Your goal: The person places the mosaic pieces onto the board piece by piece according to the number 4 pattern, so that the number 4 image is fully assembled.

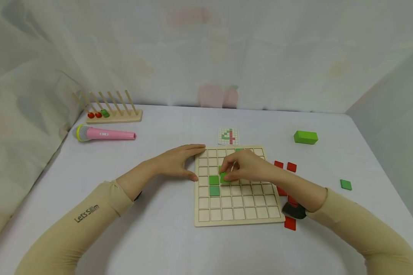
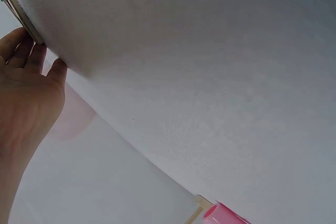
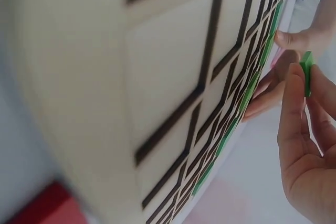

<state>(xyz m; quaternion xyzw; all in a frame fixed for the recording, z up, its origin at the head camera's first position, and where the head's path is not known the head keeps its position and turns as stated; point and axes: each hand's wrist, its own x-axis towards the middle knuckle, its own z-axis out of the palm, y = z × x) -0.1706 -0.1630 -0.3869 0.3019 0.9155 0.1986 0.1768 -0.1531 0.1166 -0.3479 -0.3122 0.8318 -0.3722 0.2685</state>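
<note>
A wooden grid board lies on the table with several green tiles set in its squares, including a tile left of centre and a darker one just below it. Between thumb and fingers my right hand pinches another green square tile, raised over the board in the right wrist view. Along the board's left edge rests my left hand, thumb and fingers spread; the left wrist view also has its fingertips touching that edge. The right hand hides some squares.
Behind the board lies a small pattern card. Several red tiles lie along its right side, partly under the right forearm. Farther right are a loose green tile and a green block. A pink microphone and a peg rack stand back left.
</note>
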